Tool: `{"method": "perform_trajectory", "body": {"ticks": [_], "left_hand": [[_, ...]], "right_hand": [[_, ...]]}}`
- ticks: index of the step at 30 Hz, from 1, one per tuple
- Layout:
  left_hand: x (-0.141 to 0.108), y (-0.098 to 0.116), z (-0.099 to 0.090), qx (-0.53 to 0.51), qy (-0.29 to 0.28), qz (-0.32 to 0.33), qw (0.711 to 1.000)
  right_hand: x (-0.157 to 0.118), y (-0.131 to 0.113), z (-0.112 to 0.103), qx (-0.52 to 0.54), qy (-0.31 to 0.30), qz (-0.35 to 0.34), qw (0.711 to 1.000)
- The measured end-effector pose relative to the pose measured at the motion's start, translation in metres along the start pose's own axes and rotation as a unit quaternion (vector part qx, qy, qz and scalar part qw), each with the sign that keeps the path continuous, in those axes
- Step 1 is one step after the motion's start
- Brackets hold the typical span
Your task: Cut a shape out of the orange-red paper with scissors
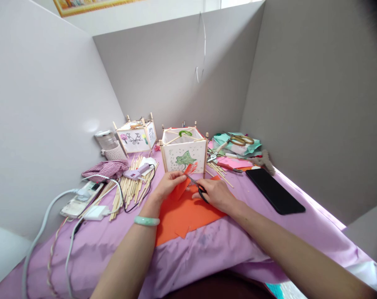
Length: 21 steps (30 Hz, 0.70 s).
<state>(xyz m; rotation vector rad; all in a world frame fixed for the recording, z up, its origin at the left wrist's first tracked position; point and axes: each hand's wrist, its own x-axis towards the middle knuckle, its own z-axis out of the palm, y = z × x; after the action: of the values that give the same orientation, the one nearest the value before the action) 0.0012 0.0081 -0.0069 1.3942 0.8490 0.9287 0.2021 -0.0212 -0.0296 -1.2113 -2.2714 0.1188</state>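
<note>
Scissors (193,181) slanted between two bare hands, just in front of the lantern (184,153), a white-panelled box on stick posts with a green leaf drawn on its front. The right hand (218,193), in front of the lantern and a little to its right, was curled round the dark handles. From that hand the scissors' long axis ran leftward and away, toward the lantern's lower front. The left hand (169,185), in front of the lantern's left part, pinched an orange strip (181,189) between thumb and fingertips.

The strip leaned the other way, its far end rising rightward across the lantern's front panel as viewed, so blades and strip met at a crossing angle. The left hand was the nearer to the strip; the blade tips lay right beside its fingertips. Whether the blades were parted was too small to tell. Below both hands, nearer the wearer than the lantern, an orange sheet (188,216) lay flat on the purple-covered counter (242,185).

Left of the lantern were a glue gun (136,171), loose sticks (130,189) and, farther back, a second lantern (134,141). A black phone (274,191) lay to its right.
</note>
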Motion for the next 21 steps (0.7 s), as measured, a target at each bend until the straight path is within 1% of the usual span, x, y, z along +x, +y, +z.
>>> {"method": "perform_trajectory", "body": {"ticks": [5,10,16,21], "left_hand": [[-0.0004,0.0015,0.0006,0.009,0.003,0.007,1.000],[0.0012,-0.0010,-0.0007,-0.013,0.004,0.001,1.000],[0.0043,-0.0043,-0.0033,-0.063,0.054,-0.001,0.997],[0.0048,-0.0049,-0.0031,-0.071,0.067,0.010,0.995]], "right_hand": [[0.0003,0.0020,0.0016,-0.006,0.001,-0.005,1.000],[0.0000,0.0024,0.0016,-0.014,0.002,-0.002,1.000],[-0.0006,-0.0002,-0.0016,-0.041,0.006,0.005,0.999],[-0.0008,-0.0020,-0.0037,-0.036,0.007,-0.003,0.999]]}}
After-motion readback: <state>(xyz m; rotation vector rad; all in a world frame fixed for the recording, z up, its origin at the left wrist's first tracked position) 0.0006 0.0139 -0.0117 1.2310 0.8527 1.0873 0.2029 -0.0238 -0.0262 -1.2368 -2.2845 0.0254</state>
